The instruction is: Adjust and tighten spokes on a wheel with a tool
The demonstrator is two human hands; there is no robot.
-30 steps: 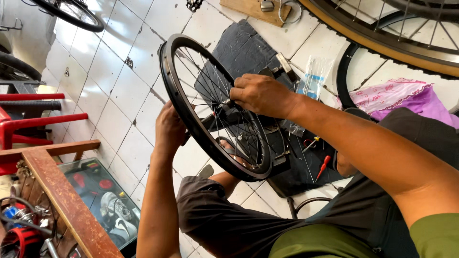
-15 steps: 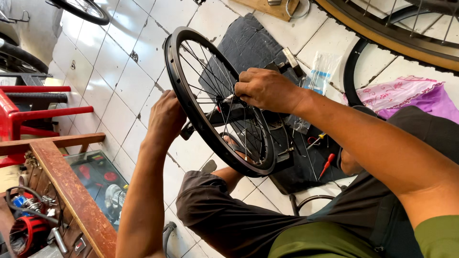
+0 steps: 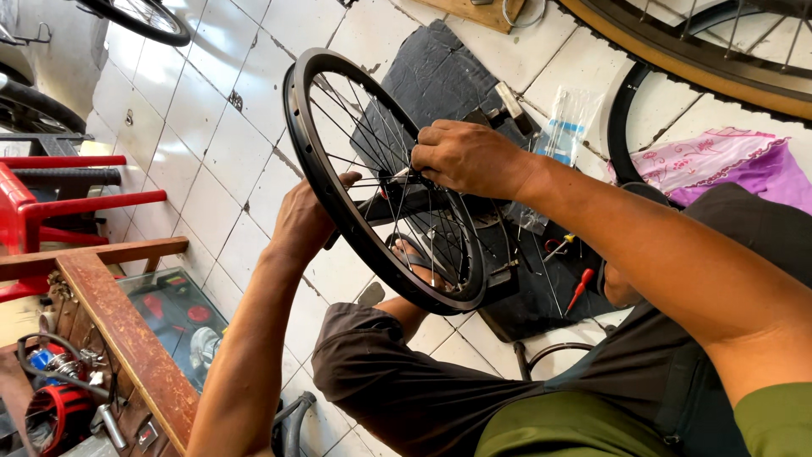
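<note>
My left hand (image 3: 306,222) has climbed to clasp the black wheel's rim (image 3: 298,127), while my right hand (image 3: 465,156) still pinches the spokes (image 3: 372,161) at the hub.

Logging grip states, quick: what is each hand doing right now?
Left hand: closed on the black wheel rim.
Right hand: fingers curled at the spokes near the hub; what they pinch cannot be told.

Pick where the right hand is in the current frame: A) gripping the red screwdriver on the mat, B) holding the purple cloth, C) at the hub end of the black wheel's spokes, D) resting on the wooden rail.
C: the right hand sits with its fingers among the spokes at the middle of the black wheel, while the left hand rests on the rim from behind.
</note>
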